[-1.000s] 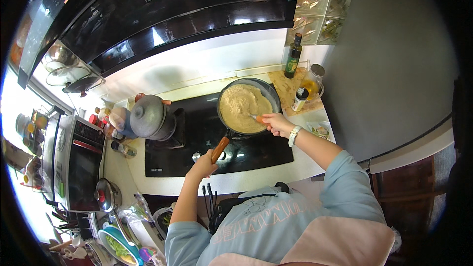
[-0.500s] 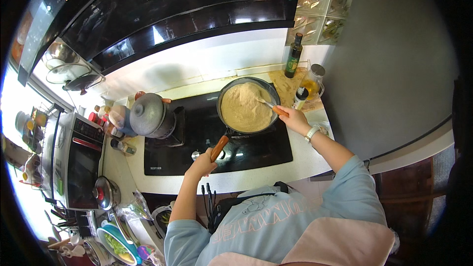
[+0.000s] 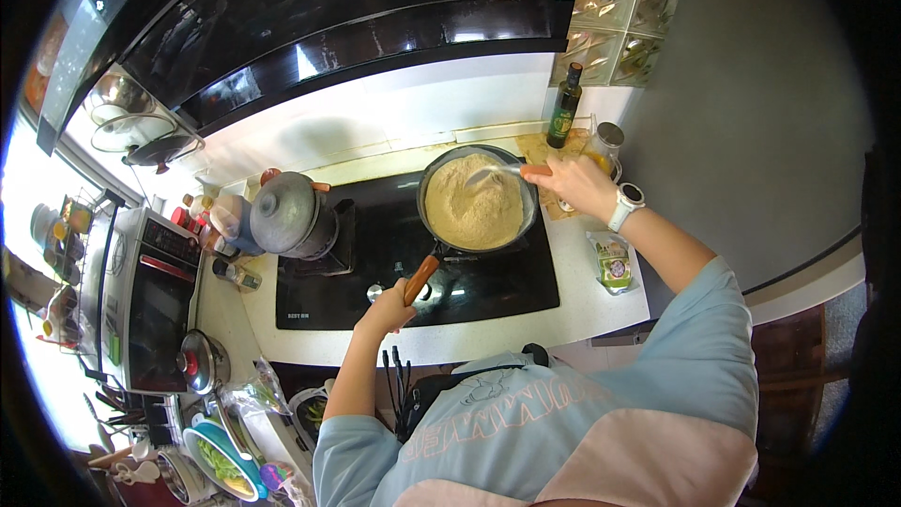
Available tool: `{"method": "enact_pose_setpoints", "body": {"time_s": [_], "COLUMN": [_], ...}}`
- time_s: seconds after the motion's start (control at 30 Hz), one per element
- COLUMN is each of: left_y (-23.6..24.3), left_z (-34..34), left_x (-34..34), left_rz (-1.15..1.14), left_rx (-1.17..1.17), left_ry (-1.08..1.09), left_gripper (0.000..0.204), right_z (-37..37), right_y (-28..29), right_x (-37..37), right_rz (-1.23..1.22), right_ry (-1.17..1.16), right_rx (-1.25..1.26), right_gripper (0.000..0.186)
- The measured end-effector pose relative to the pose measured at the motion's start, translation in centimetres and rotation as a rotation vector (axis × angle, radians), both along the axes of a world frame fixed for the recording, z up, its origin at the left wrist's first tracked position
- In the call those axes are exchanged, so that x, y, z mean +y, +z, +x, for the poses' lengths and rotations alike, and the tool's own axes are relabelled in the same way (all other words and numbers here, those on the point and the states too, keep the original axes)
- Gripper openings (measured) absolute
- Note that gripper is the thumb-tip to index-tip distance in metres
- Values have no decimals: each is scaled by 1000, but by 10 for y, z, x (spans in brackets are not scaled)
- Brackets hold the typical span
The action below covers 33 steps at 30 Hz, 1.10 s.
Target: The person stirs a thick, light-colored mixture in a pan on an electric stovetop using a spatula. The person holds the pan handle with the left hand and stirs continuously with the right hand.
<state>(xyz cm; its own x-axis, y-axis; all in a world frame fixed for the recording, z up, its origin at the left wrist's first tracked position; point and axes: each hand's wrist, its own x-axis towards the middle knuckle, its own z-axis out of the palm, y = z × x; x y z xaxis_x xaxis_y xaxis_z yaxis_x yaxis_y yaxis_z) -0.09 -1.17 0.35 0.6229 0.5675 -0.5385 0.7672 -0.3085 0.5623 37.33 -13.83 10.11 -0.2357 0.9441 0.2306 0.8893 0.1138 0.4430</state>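
On the right side of the black gas stove sits a dark frying pan (image 3: 423,197), filled with a pale tan, flour-like powder (image 3: 472,217). My left hand (image 3: 385,308) is closed round the pan's brown wooden handle (image 3: 421,281), which points toward me. With my right hand (image 3: 580,186) I grip the wooden handle of a metal spatula (image 3: 486,174). Its blade lies at the upper part of the powder, where a furrow shows. A watch with a white strap is on my right wrist.
A lidded grey pot (image 3: 293,216) stands on the left burner. Right of the pan are a dark green bottle (image 3: 565,105), a glass jug (image 3: 603,145) and a small green-and-white packet (image 3: 613,263). A microwave (image 3: 156,300) is at the left; a range hood (image 3: 357,38) hangs above.
My right hand has moved up and to the right, and the spatula now lies flatter across the powder. The heap has been spread with a furrow in it. My left hand stays on the handle.
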Motion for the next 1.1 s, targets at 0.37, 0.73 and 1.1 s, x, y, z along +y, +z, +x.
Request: {"method": "enact_pose_setpoints", "body": {"time_s": [0.37, 0.73, 1.1], "left_y": [-2, -2, -1], "left_z": [0, 0, -1], "left_x": [1, 3, 5], "left_rz": [8, 3, -66], "left_rx": [0, 3, 11], "left_ry": [-6, -18, -8], "left_gripper": [49, 52, 51], "right_z": [3, 37, -28], "right_y": [-2, 13, -54], "right_x": [62, 74, 2], "right_rz": [-472, -1124, -890], "right_ry": [-427, -852, -879], "right_rx": [252, 1029, 1605], "right_gripper": [16, 28, 39]}}
